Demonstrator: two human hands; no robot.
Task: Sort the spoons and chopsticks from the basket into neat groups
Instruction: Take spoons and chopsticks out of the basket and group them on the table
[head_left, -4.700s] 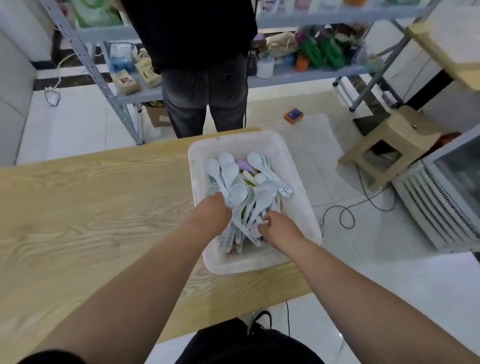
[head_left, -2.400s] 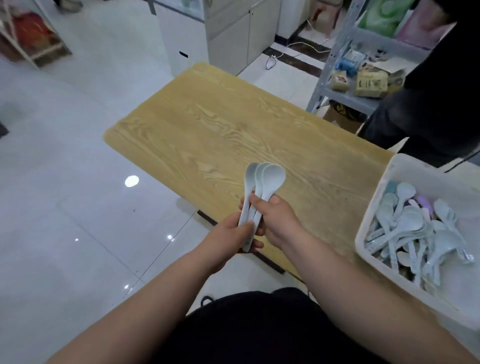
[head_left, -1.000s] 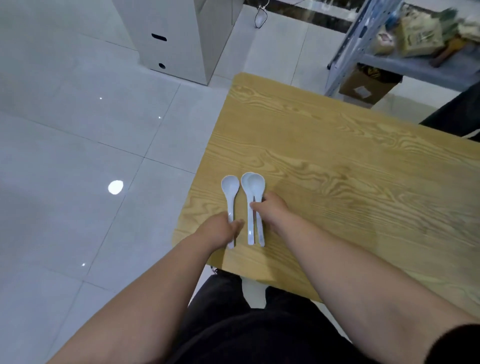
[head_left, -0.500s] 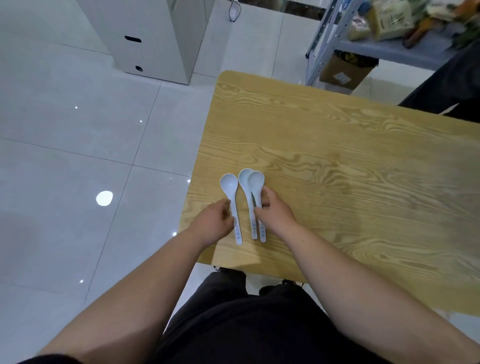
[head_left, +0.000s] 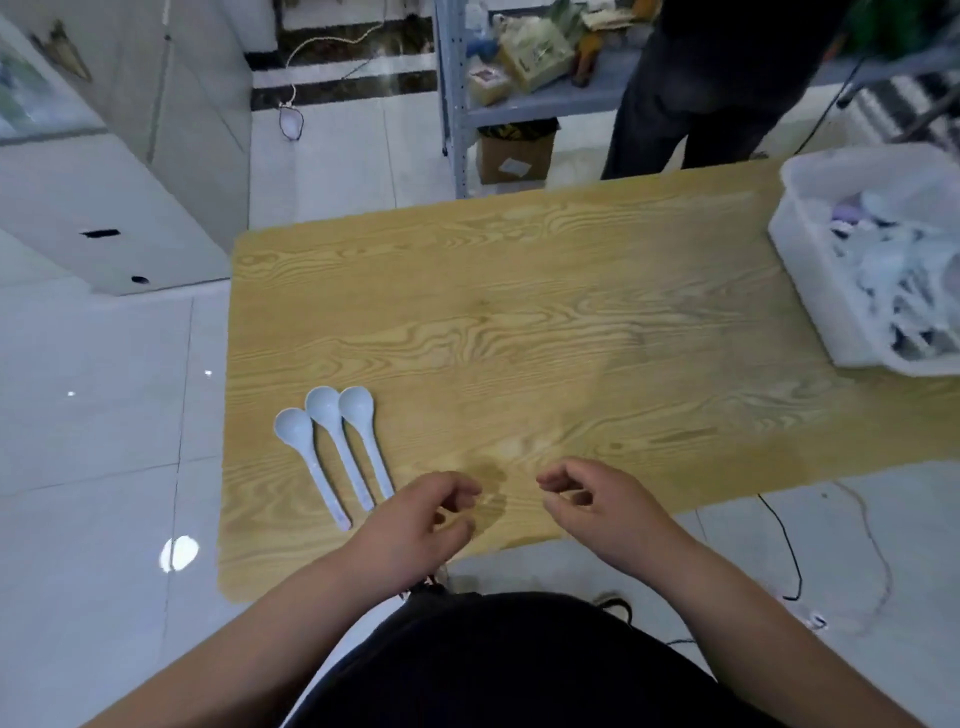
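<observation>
Head view: three pale spoons (head_left: 332, 452) lie side by side on the worktop (head_left: 519, 322) near its left end. Bowls point away from the person and handles toward the near edge, all slanted the same way. The two right-hand bowls touch. The leftmost spoon sits a bit nearer the person, so the row is slightly stepped.

The white basket (head_left: 800, 291) sits at the far right end, well apart from the spoons. Its contents are blurred: spoon shapes show, chopsticks can't be made out.

The step looks like the reach to the basket for the next batch. To do it well:
- grab one kind per trip
- lay new spoons to the right of the row, bowls level and pointing the same way
- nudge the leftmost spoon up into line
- leave bare worktop between spoons and basket for a separate chopstick group

The left hand (head_left: 415, 519) hovers over the near edge, just right of the spoon handles. Its fingers are loosely curled, holding nothing, and it doesn't appear to touch the spoons. The right hand (head_left: 597, 504) is beside it, also loosely curled and empty.
</observation>
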